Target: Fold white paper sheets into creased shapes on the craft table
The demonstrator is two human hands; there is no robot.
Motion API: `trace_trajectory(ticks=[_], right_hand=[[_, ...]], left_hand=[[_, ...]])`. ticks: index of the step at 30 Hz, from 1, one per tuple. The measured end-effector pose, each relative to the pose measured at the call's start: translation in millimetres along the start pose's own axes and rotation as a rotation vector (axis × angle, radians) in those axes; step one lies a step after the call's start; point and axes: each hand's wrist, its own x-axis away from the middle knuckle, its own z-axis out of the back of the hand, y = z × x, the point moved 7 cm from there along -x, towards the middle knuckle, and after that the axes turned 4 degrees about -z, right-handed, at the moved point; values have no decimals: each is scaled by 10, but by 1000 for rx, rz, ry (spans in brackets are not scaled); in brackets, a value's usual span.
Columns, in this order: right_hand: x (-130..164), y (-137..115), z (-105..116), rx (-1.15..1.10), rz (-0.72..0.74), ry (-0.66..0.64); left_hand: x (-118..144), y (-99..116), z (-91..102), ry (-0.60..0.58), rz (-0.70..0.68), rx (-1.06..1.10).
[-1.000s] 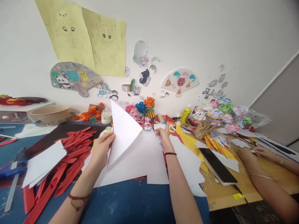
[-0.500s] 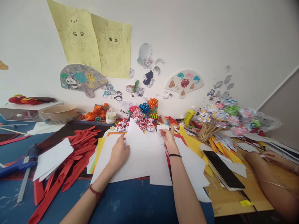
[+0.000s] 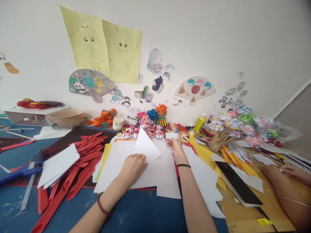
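**Editor:** What does the picture show?

**Me:** My left hand (image 3: 133, 166) lies palm down on a pile of white sheets (image 3: 150, 178), fingers bent and close together at the near edge of a folded white paper (image 3: 147, 145). The paper sits over the pile's far half, one sharp corner toward the red-and-white flowers (image 3: 156, 132) just beyond the pile. Whether my fingers pinch that edge or only press it, I cannot tell.

**Editor:** What is new?

**Me:** A second ago that paper stood raised, pinched in my left hand above the pile's left side. Now it is lowered, and my hand has come down with it. I judge that the pile now backs the paper, giving the fold something firm to be worked against.

**Editor:** And the other hand?

**Me:** My right hand (image 3: 175, 145) keeps its place at the pile's far right, fingers bent beside a small white card (image 3: 171, 135); any grip is unclear. Red paper strips (image 3: 84, 161) lie left of the pile. A black phone (image 3: 238, 183) lies right of it, and another person's hand (image 3: 295, 173) is farther right.
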Motion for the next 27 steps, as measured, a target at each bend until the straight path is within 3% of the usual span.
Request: trace_trajectory(ticks=[4, 7, 16, 27], right_hand=[[-17, 0, -2, -19, 22, 10], [-47, 17, -14, -14, 38, 17], [-96, -27, 49, -81, 125, 38], [-60, -46, 59, -84, 123, 27]], left_hand=[[23, 15, 37, -133, -33, -81], [42, 10, 71, -165, -29, -110], [75, -141, 104, -62, 139, -116], [93, -144, 157, 49, 155, -174]])
